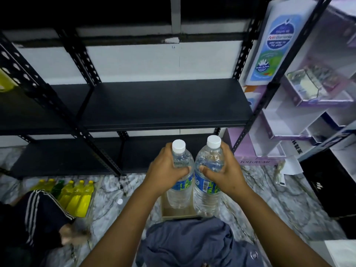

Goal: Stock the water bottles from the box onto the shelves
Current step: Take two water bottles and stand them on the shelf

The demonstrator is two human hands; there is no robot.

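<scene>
Two clear water bottles with white caps and blue-green labels stand upright side by side above a brown cardboard box (178,214) on the floor. My left hand (165,170) grips the left bottle (180,189) around its shoulder. My right hand (225,170) grips the right bottle (208,193) the same way. The bottles' bases are level with the box opening, just in front of the black metal shelf unit (165,105), whose middle board and lower board (77,157) hold nothing.
A shrink-wrapped pack of yellow-liquid bottles (77,195) lies on the marble floor at left, beside a person's striped trouser leg (34,214). Purple-and-white cardboard display stands (308,97) crowd the right. A black crate (335,189) sits at far right. A loose white cap (119,201) lies on the floor.
</scene>
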